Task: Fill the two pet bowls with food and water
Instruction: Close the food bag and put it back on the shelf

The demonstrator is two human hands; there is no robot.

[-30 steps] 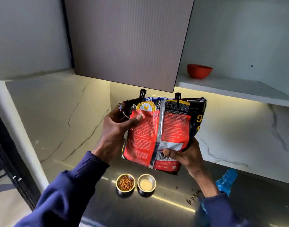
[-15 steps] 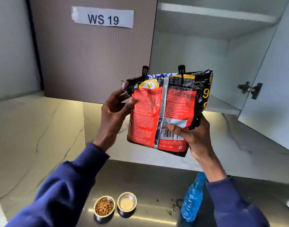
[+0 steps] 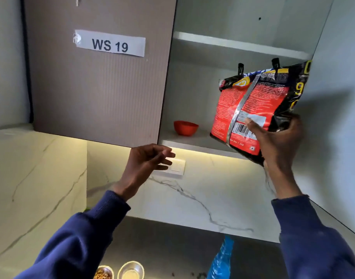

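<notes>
Gripping the bag (image 3: 257,105) by its lower end in the right hand (image 3: 277,141), holding it tilted above the cabinet shelf (image 3: 192,142) near a red bowl (image 3: 185,128); hovering the empty left hand (image 3: 144,164), fingers relaxed, below the shelf; standing over the kibble bowl (image 3: 103,273) and water bowl (image 3: 131,270), side by side on the counter (image 3: 168,238).

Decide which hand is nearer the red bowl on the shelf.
Left. The left hand hangs below-left of the red bowl; the right hand grips the food bag farther right.

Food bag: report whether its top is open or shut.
Shut: two black clips pinch the top edge of the food bag, which the right hand holds tilted.
</notes>
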